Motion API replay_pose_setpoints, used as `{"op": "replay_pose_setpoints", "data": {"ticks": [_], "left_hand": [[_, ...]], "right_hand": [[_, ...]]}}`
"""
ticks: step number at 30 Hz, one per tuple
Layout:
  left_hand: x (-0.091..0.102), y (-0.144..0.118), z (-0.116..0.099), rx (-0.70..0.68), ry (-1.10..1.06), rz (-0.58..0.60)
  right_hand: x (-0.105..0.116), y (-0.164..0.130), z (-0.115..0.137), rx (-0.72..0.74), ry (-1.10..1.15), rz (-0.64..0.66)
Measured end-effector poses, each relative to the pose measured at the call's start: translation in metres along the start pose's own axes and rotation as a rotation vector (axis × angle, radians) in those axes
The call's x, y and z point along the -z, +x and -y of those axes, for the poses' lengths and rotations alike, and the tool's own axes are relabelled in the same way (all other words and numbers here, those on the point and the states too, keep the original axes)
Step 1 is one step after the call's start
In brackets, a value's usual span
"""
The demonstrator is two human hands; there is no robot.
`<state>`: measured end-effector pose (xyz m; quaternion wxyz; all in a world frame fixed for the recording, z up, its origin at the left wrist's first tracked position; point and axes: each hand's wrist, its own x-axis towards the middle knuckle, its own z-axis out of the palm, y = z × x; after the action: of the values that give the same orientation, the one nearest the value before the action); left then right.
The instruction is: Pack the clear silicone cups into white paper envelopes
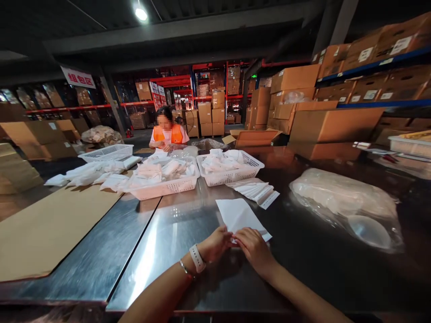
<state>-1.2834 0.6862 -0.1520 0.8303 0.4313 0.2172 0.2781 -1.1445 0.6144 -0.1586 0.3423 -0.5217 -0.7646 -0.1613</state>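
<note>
Low in the middle of the frame both hands meet on the near edge of a white bag (239,216) that lies flat on the steel table (175,242). The left hand (215,244), with a white watch (197,258) and a thin bracelet (185,269) on its wrist, has its fingers curled down and pinching the bag's lower left corner; the right hand (253,246) lies just beside it, fingers bent and pressing on the same edge, so both are closed lightly on the bag rather than spread. To work this edge well, it seems best to keep the bag flat against the table, hold the corner with one hand and run the other along the edge so that no crease forms; the polished top looks slippery, so the bag may slide if only one hand pins it. Just above the bag, towards the centre, lies a fanned stack of flat bags (253,190), and behind it two white baskets: the right basket (230,168) and the left basket (164,178), both heaped with pale packed goods. At the right of the frame a large clear sack (346,204) of soft items lies near enough to crowd the right elbow. At the lower left a cardboard sheet (50,224) covers the table. In the upper middle a co-worker in an orange vest (167,133) sits at the far end, hands well apart from these. Cartons (333,123) fill the shelves at the upper right.
</note>
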Motion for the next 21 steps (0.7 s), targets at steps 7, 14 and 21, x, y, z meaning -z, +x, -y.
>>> {"op": "replay_pose_setpoints", "data": {"ticks": [7,14,21], "left_hand": [[-0.010,-0.003,-0.009,0.027,-0.022,-0.034],[-0.009,-0.003,-0.010,0.040,-0.052,-0.084],[-0.006,-0.001,-0.006,0.021,-0.059,-0.045]], "right_hand": [[-0.017,0.008,-0.002,-0.065,-0.025,0.092],[-0.023,0.007,0.004,-0.058,-0.079,0.044],[-0.026,0.008,0.004,-0.092,-0.148,0.063]]}}
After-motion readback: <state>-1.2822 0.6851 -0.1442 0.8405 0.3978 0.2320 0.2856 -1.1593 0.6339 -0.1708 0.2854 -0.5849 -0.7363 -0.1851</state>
